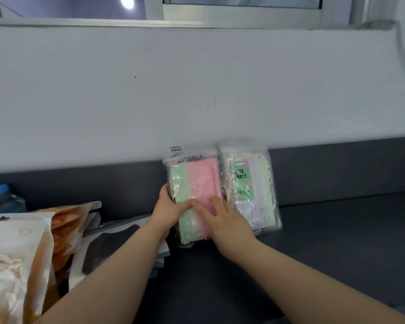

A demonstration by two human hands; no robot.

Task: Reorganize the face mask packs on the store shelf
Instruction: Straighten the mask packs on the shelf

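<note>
Currently: pink pack [201,178] stands on end at the back of the shelf [337,230], its top leaning on the wall [197,90]. Green-label pack [250,183] stands just beside it on the right. Their edges touch or slightly overlap; cannot tell which.

Left hand [171,211]: wraps the pink pack's left edge, thumb across the front, fingers behind and out of sight.
Right hand [225,220]: fingers nearly straight, spread flat on the lower front face. It presses and grips nothing.

Handling (judged): a clear film bag holding a stack of soft masks.
- Light.
- Bends and bulges rather than keeping its shape.
- The film shows creases and glare, so it is probably slippery under a flat palm.
- Not fragile. The main risk is the foot sliding out or the pack toppling forward, perhaps taking its neighbour along.
- The empty header strip on top looks floppy, a poor place to hold.

Best hold (judged): the side edges at mid-height or lower, where the mask stack gives some body. Thumb in front and fingers behind, as the left hand does. A flat hand on the front only steadies the pack or pushes it back to the wall.

Elsewhere: a pile [21,253] of other packs lies loose at the left, apart from the two standing ones. A bottle [2,197] with a blue cap stands behind the pile.
</note>
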